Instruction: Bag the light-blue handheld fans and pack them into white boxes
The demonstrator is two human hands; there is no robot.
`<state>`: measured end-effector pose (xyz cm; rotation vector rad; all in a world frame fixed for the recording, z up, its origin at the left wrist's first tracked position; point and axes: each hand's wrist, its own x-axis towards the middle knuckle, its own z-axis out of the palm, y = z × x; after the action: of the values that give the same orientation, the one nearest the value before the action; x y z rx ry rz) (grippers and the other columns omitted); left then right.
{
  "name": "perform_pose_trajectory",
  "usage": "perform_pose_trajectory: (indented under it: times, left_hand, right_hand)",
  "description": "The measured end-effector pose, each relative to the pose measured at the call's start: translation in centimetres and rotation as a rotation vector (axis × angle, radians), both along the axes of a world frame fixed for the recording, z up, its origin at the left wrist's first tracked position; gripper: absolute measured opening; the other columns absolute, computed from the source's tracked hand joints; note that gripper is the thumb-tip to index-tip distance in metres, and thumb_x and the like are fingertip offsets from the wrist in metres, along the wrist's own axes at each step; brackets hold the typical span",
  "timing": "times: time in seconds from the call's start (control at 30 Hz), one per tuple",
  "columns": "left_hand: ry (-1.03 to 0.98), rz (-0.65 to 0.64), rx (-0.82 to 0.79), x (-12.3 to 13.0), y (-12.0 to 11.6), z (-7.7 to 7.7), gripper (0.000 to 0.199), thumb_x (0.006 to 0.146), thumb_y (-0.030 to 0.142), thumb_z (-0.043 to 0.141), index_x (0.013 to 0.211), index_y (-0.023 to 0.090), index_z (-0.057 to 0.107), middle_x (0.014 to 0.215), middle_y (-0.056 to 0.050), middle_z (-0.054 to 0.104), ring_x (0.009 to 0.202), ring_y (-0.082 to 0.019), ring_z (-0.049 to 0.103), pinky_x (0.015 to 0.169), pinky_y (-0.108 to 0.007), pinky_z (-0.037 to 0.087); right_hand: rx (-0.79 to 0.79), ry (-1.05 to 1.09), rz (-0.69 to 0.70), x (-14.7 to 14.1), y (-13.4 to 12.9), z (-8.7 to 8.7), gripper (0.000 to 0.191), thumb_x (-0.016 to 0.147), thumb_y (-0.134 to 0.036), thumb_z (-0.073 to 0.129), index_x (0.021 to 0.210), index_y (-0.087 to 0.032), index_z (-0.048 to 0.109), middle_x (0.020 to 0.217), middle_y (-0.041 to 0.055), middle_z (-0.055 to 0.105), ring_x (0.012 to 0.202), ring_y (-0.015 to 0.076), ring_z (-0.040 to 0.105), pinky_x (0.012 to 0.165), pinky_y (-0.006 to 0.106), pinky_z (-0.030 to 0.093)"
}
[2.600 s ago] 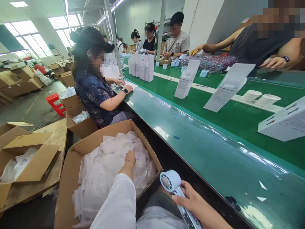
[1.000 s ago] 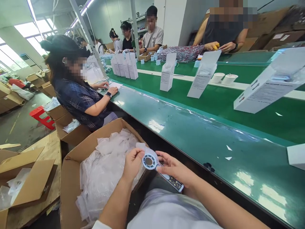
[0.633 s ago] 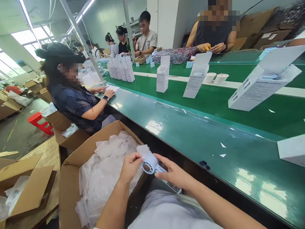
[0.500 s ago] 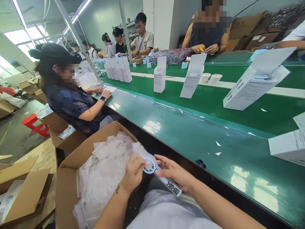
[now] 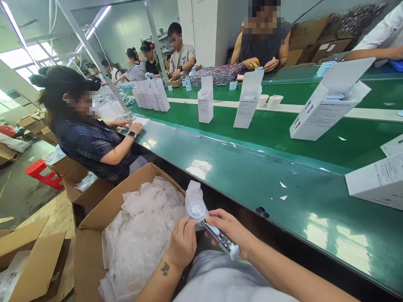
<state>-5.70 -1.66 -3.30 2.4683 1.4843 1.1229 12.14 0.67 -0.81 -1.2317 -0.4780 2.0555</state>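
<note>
My right hand (image 5: pixel 231 228) is wrapped round the handle of a handheld device (image 5: pixel 223 242) with a shiny dark grip, pale-blue end cap and round ring head. A translucent plastic bag (image 5: pixel 194 191) covers the ring head and sticks out beyond it, away from me. Close below the head, the closed fingers of my left hand (image 5: pixel 184 241) pinch the bag's edge. Left of my hands stands an open cardboard box (image 5: pixel 90 243), holding a heap of plastic bags (image 5: pixel 141 235).
Along my front runs a green workbench (image 5: pixel 239 167). White cartons stand on the belt beyond: a narrow carton (image 5: pixel 205 100), a tilted open carton (image 5: pixel 248 100) and a larger open carton (image 5: pixel 327 111). A co-worker (image 5: pixel 85 126) sits to the left; several others work across the belt.
The bag now covers the ring head, which was partly bare before. My left hand has moved down from the ring toward its near side. The view has shifted slightly.
</note>
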Motion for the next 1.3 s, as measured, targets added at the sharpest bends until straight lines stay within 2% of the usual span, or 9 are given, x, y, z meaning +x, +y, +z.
perform_pose_trajectory:
  times: [0.1, 0.27, 0.47, 0.67, 0.83, 0.97, 1.1, 1.2, 1.3]
  left_hand:
    - [-0.208, 0.188, -0.160, 0.9, -0.2, -0.6, 0.021, 0.087, 0.007, 0.048, 0.095, 0.020, 0.063, 0.081, -0.007, 0.064, 0.074, -0.020, 0.061, 0.067, -0.031, 0.049]
    - [-0.343, -0.115, -0.475, 3.0, -0.9, 1.5, 0.015, 0.088, 0.014, 0.052, 0.088, 0.020, 0.066, 0.080, -0.006, 0.066, 0.076, -0.020, 0.061, 0.071, -0.030, 0.046]
    - [-0.681, 0.085, -0.802, 3.7, 0.0, 2.4, 0.012, 0.084, 0.023, 0.057, 0.095, 0.019, 0.060, 0.069, 0.000, 0.058, 0.062, -0.015, 0.054, 0.058, -0.025, 0.041]
    - [-0.841, -0.010, -0.981, 5.1, 0.0, 2.5, 0.019, 0.071, 0.022, 0.069, 0.086, 0.018, 0.059, 0.061, 0.006, 0.049, 0.053, -0.009, 0.045, 0.053, -0.021, 0.035]
    - [-1.025, -0.019, -1.080, 5.7, -0.3, 4.2, 0.024, 0.068, 0.028, 0.071, 0.080, 0.020, 0.051, 0.052, 0.010, 0.044, 0.037, -0.004, 0.032, 0.039, -0.017, 0.022]
    - [-1.115, -0.077, -1.009, 6.1, 0.7, 7.7, 0.032, 0.067, 0.035, 0.076, 0.079, 0.020, 0.050, 0.055, 0.008, 0.048, 0.037, -0.003, 0.035, 0.036, -0.015, 0.022]
    - [-1.063, -0.162, -0.699, 7.7, 4.0, 10.9, 0.041, 0.066, 0.040, 0.081, 0.096, 0.022, 0.059, 0.073, 0.001, 0.060, 0.057, -0.010, 0.054, 0.050, -0.019, 0.043]
    - [-0.942, -0.220, -0.556, 10.9, 6.2, 11.6, 0.059, 0.058, 0.043, 0.087, 0.108, 0.024, 0.062, 0.093, -0.005, 0.066, 0.081, -0.021, 0.063, 0.068, -0.028, 0.053]
    - [-0.799, -0.360, -0.585, 14.6, 6.5, 11.3, 0.059, 0.051, 0.044, 0.090, 0.102, 0.023, 0.067, 0.089, -0.006, 0.068, 0.082, -0.025, 0.065, 0.074, -0.034, 0.054]
  right_hand:
    - [-0.055, 0.022, -0.092, -0.2, 0.1, 0.1, 0.035, 0.074, -0.034, 0.081, 0.085, -0.021, 0.050, 0.074, 0.0020, 0.068, 0.065, 0.0152, 0.068, 0.052, 0.024, 0.058]
    - [-0.223, 0.106, -0.022, -0.1, -0.1, 0.3, 0.021, 0.084, -0.033, 0.067, 0.075, -0.018, 0.055, 0.061, -0.0007, 0.061, 0.052, 0.0110, 0.061, 0.049, 0.019, 0.054]
    - [-0.381, 0.066, 0.099, 0.5, -0.5, -0.2, 0.028, 0.091, -0.032, 0.050, 0.074, -0.013, 0.062, 0.065, 0.0046, 0.062, 0.053, 0.0104, 0.063, 0.050, 0.017, 0.053]
    - [-0.168, -0.109, 0.109, 0.8, -2.2, -0.5, 0.020, 0.082, -0.019, 0.056, 0.063, -0.018, 0.053, 0.053, -0.0013, 0.053, 0.042, 0.0091, 0.049, 0.040, 0.017, 0.040]
    - [0.170, -0.314, 0.126, 4.7, -3.1, 1.1, 0.033, 0.069, -0.019, 0.075, 0.058, -0.020, 0.044, 0.046, -0.0105, 0.040, 0.035, 0.0042, 0.036, 0.031, 0.015, 0.021]
    - [0.519, -0.364, 0.087, 8.6, -2.4, 5.8, 0.024, 0.081, -0.038, 0.066, 0.083, -0.023, 0.047, 0.057, -0.0121, 0.045, 0.036, 0.0051, 0.043, 0.033, 0.016, 0.035]
    - [0.640, -0.215, -0.118, 10.0, -1.5, 10.2, 0.038, 0.077, -0.046, 0.070, 0.102, -0.021, 0.055, 0.063, -0.0104, 0.046, 0.046, 0.0069, 0.049, 0.048, 0.022, 0.051]
    - [0.686, -0.048, -0.305, 10.0, -0.9, 11.6, 0.047, 0.068, -0.054, 0.075, 0.094, -0.020, 0.055, 0.064, -0.0087, 0.049, 0.050, 0.0071, 0.049, 0.053, 0.024, 0.052]
    - [0.810, -0.080, -0.253, 11.1, -1.0, 12.2, 0.044, 0.076, -0.058, 0.067, 0.095, -0.020, 0.055, 0.070, -0.0041, 0.057, 0.058, 0.0108, 0.056, 0.056, 0.025, 0.052]
